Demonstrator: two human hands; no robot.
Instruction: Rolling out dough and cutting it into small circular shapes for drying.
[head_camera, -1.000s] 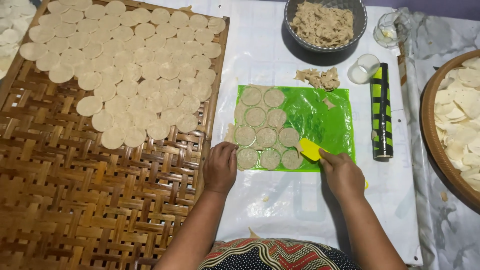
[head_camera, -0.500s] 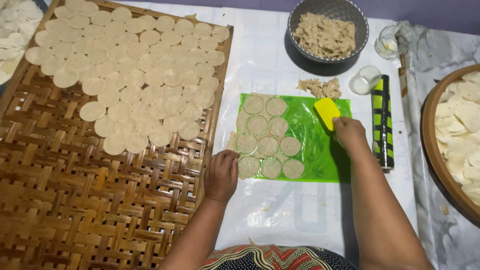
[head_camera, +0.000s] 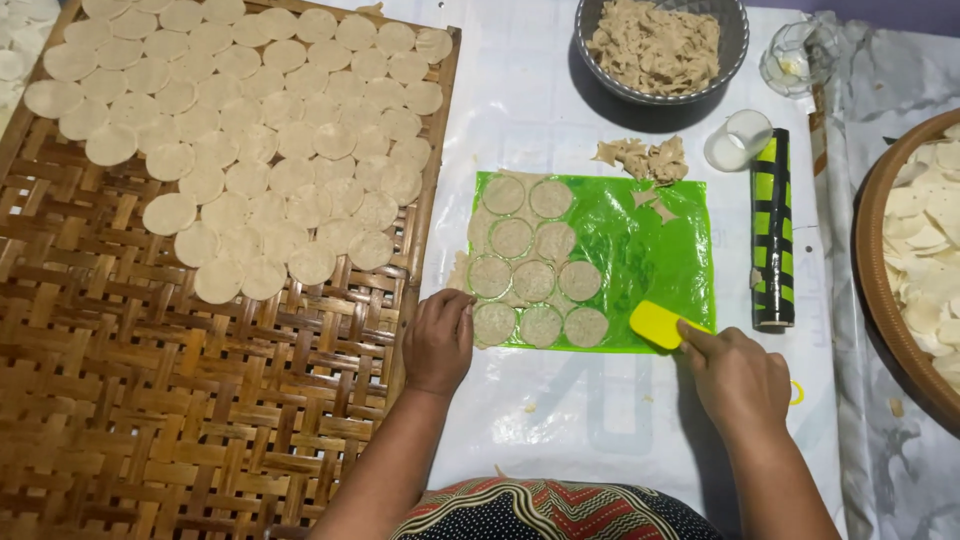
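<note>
A green plastic sheet (head_camera: 650, 250) lies on the white table cover, with several round cut dough discs (head_camera: 533, 281) on its left half. My right hand (head_camera: 735, 375) grips a yellow scraper (head_camera: 656, 324) at the sheet's near right edge. My left hand (head_camera: 438, 340) rests with curled fingers at the sheet's near left corner, touching the sheet beside the nearest disc. A small heap of dough scraps (head_camera: 645, 158) sits just beyond the sheet.
A woven bamboo tray (head_camera: 180, 420) on the left carries many dough discs (head_camera: 250, 130) on its far half. A grey bowl (head_camera: 735, 45) of scraps stands at the back. A green-and-black roller (head_camera: 772, 230), a white cup (head_camera: 738, 140), a glass (head_camera: 795, 55), and a wooden tray (head_camera: 870, 300) of discs are on the right.
My right hand with the yellow scraper has come back from the sheet's far right corner to its near right edge. My left hand has stayed at the near left corner.
</note>
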